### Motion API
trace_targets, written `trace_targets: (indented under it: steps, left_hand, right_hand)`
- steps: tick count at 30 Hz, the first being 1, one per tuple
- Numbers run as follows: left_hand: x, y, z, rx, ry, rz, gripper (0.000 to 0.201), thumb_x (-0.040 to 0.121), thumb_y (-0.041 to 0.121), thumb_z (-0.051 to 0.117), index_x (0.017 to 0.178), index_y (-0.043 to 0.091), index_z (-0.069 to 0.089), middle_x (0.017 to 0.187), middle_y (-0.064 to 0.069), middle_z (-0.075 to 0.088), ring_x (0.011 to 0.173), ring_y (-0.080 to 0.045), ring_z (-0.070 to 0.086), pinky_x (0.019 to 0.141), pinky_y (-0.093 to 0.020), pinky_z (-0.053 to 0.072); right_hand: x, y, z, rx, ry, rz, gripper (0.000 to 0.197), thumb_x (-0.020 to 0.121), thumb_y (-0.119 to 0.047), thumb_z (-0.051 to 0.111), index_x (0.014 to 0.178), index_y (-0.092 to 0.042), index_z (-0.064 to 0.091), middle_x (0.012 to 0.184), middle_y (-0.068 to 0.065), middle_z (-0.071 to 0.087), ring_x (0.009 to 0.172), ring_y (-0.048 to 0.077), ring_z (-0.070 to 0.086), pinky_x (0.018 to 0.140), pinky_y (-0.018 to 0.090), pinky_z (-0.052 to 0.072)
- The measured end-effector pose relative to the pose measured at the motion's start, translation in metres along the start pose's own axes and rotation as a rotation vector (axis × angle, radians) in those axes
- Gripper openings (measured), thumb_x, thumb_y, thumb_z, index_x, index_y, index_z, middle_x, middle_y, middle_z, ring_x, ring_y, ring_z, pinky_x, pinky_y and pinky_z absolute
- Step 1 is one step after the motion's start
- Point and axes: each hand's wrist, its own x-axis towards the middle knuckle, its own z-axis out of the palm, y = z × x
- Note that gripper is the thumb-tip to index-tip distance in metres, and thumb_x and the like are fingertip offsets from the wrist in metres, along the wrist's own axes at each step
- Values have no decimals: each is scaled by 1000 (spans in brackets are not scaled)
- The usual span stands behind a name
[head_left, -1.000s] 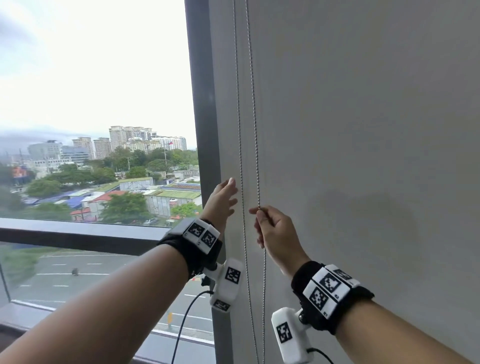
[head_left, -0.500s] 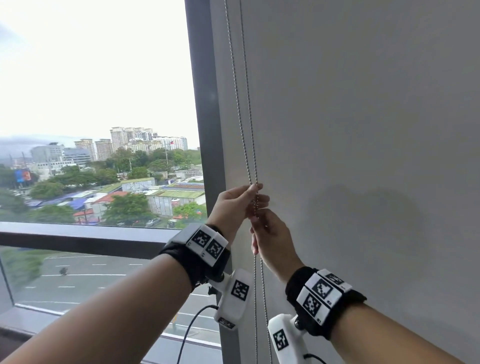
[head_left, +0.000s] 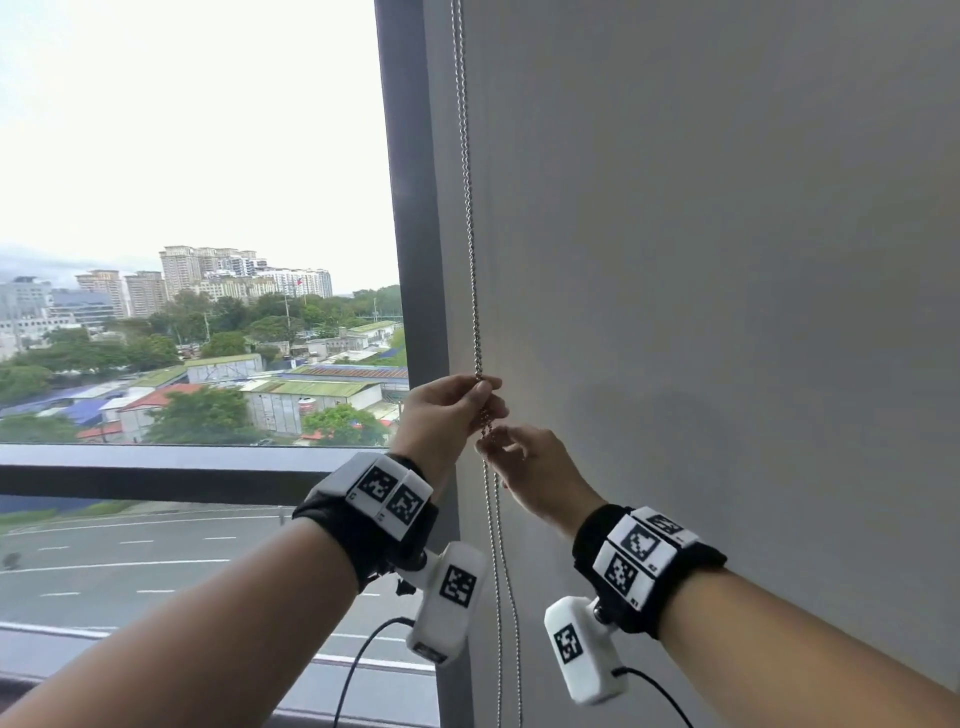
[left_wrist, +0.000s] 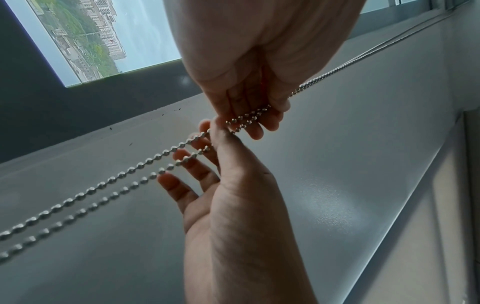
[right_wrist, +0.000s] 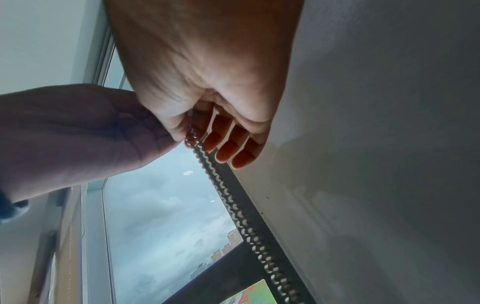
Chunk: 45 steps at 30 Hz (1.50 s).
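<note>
Now, left hand (head_left: 447, 415) pinches both strands of bead chain (head_left: 469, 208), fingers together; right hand (head_left: 540, 475) just below pinches it too, spare fingers splayed, against grey blind (head_left: 701, 260).

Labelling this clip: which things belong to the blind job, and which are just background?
In use: bead chain, roller blind, left hand and right hand, both pinching the chain.
Background: window frame, window rail, buildings.
</note>
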Motion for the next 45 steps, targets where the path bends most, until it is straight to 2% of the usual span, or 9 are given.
trace_targets:
  steps: [3,7,11,17,25,29,36,41,45]
  left_hand:
    - [-11,6,-1,-51,-6,-11,16,90,3,52,88,1,68,64,-9,62,63,-21,63,81,-34,54]
    - [-23,16,-6,-102,-43,-40,17,91,4,50,90,-3,66,63,-9,57,57,-20,56,70,-35,53]
    - [-31,27,-17,-102,-83,-78,18,92,5,50,89,-4,65,62,-7,54,53,-15,51,63,-31,49]
    - [-40,46,-31,-56,-127,-110,21,93,2,45,80,-1,61,52,-2,49,41,-10,39,44,-20,43]
    - [-45,55,-36,-7,-168,-114,22,93,5,45,77,-1,59,58,-9,55,45,-17,50,49,-25,50]
    - [-43,53,-32,13,-203,-129,21,93,7,46,85,-4,62,67,-14,68,57,-23,65,65,-32,57]
    - [-37,48,-19,4,-128,-145,22,92,5,49,103,-7,63,95,-22,67,75,-23,67,92,-43,47]
    - [-30,47,-11,16,-67,-152,24,90,-3,48,103,2,67,92,-19,66,74,-27,64,78,-38,52]
    - [-26,48,-4,76,14,-144,31,83,-1,61,114,0,60,88,-22,67,73,-32,61,67,-37,56]
  right_hand:
    - [-10,-8,-6,31,-171,117,19,93,-22,57,90,-9,70,74,-9,74,70,2,64,71,17,45]
    - [-17,-17,-17,151,-301,266,18,94,-23,56,81,-13,62,80,9,71,76,17,67,79,33,50]
    - [-10,-27,-28,255,-304,348,25,89,-23,65,66,-17,56,60,3,55,59,19,60,67,33,50]
    - [10,-61,-43,256,-178,432,16,80,-11,66,72,-16,54,54,-2,38,43,13,35,52,27,40]
    - [45,-120,-57,550,-76,457,34,88,-17,51,58,-23,37,45,-9,25,38,8,21,41,22,20]
    - [53,-143,-56,655,-108,398,27,95,-17,37,77,-10,57,52,-6,37,43,8,30,40,20,25]
    - [48,-163,-54,663,-146,373,30,96,-2,30,100,-1,60,79,10,63,60,16,56,44,22,48]
    - [43,-162,-56,620,-167,338,35,97,8,32,122,6,56,95,19,62,59,15,64,47,23,53]
    - [39,-161,-54,635,-207,325,29,93,9,37,117,2,52,98,27,64,49,14,60,45,22,50]
